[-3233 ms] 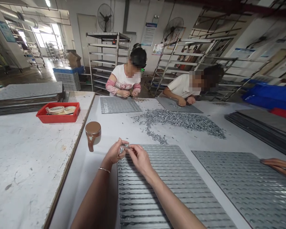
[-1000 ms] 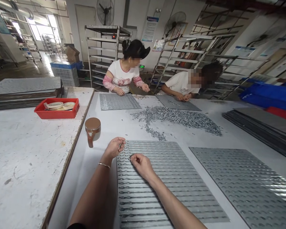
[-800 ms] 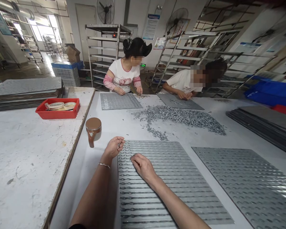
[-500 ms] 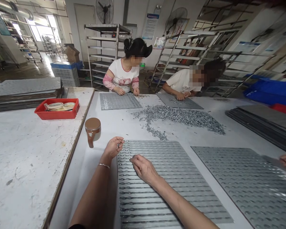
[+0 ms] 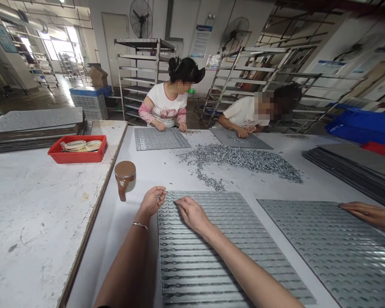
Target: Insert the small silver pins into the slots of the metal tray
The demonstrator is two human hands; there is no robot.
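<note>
We start well to the left of the ribbed panel (image 5: 244,244), where a red bin (image 5: 77,158) full of pale discs sits on a scuffed worktop (image 5: 41,222). Next, nearer the panel's far left corner, we've got a brown-lidded mug (image 5: 125,171). Right at that corner, the left hand (image 5: 152,201): fingers curled, a shiny spot (image 5: 159,198) among them, held or not, we can't tell. Over the panel's left part, the right hand (image 5: 191,214) has its fingertips together at a dark speck (image 5: 176,202); gripping it? We can't say. Beyond the panel we see heaped metal pieces (image 5: 244,160), and to its right a dimpled panel (image 5: 333,244) with a co-worker's hand (image 5: 368,214) stretched over it.
</note>
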